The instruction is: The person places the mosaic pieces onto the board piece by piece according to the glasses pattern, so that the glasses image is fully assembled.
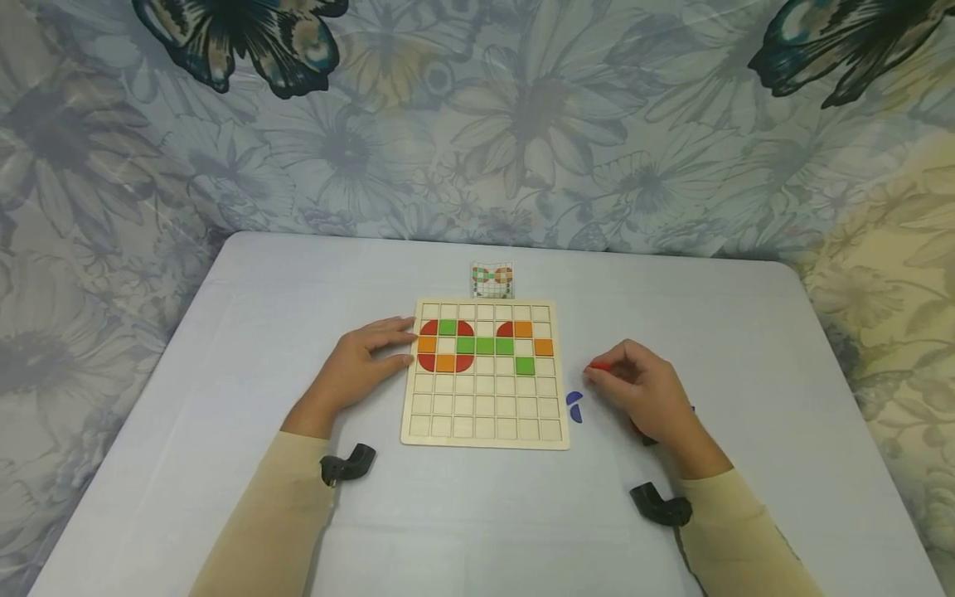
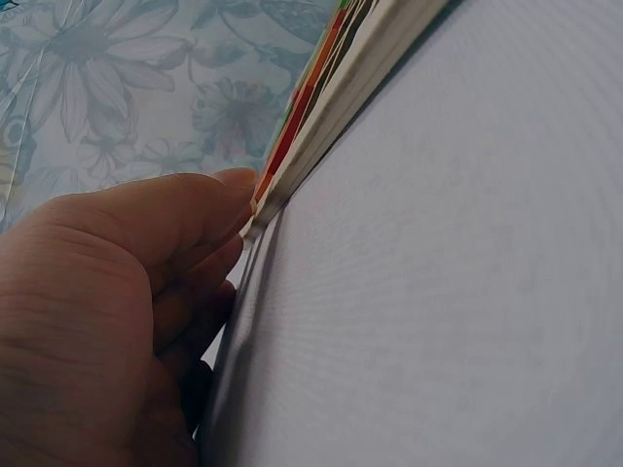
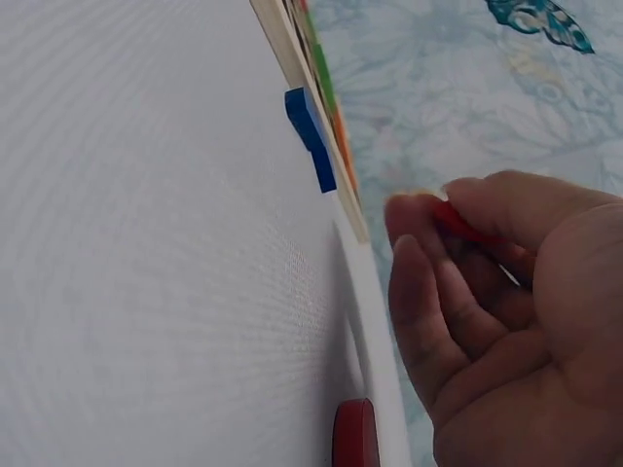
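A wooden grid board (image 1: pixel 485 406) lies on the table with red, green and orange pieces set in its upper rows. My left hand (image 1: pixel 356 369) rests against the board's left edge, its fingers extended and fingertips touching the rim. To the right of the board, my right hand (image 1: pixel 645 385) pinches a red piece (image 1: pixel 599 366) between thumb and fingers, above the table. Most of that red piece (image 3: pixel 458 222) is hidden by the fingers in the right wrist view. Two blue half-round pieces (image 1: pixel 574 406) lie between the board and the right hand.
A small pattern card (image 1: pixel 492 280) stands behind the board's top edge. Under the right hand more pieces lie partly covered, among them a red piece (image 3: pixel 355 433). The white table (image 1: pixel 477 514) meets a flowered cloth (image 1: pixel 522 149) at the back.
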`<state>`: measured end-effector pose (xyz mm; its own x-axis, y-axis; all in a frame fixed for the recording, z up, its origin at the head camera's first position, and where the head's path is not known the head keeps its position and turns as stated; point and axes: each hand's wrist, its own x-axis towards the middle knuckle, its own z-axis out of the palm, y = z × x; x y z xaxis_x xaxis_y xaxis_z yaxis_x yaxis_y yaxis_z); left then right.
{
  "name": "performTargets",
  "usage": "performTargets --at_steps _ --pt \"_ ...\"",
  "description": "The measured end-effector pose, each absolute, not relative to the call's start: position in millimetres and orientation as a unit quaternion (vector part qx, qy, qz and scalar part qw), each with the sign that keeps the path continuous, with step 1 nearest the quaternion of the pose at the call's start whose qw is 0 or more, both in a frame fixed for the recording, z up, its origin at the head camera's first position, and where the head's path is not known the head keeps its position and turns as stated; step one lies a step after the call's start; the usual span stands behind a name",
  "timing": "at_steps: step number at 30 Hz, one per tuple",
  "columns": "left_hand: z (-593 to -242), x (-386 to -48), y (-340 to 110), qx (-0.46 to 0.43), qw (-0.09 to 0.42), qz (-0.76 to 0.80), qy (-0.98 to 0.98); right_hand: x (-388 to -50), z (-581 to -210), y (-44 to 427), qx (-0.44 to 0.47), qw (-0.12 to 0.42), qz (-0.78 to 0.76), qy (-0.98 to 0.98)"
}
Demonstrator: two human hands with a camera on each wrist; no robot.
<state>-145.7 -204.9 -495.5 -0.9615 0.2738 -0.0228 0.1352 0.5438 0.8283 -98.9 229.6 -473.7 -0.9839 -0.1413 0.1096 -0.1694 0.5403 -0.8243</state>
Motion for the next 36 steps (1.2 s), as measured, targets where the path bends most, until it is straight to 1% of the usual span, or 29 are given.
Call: performTargets --at_steps 4,11,18,36 --pt "-494.6 -145.1 -204.9 0.115 0.076 0.465 0.875 -98.4 -468.6 227.5 0.066 0.015 0.451 -0.89" --pt "-494.8 -144.4 -205.8 0.117 0.071 0.463 0.876 -101.3 -464.8 223.7 0.068 0.044 0.443 -0.893" --pt "-496.2 -144.4 -207.1 0.118 0.071 0.465 0.874 -106.3 -462.5 220.1 0.086 0.059 0.459 -0.882" --pt "-498.3 -146.9 -206.5 0.122 0.069 0.465 0.874 -136.7 -449.6 197.5 0.073 0.005 0.532 -0.844"
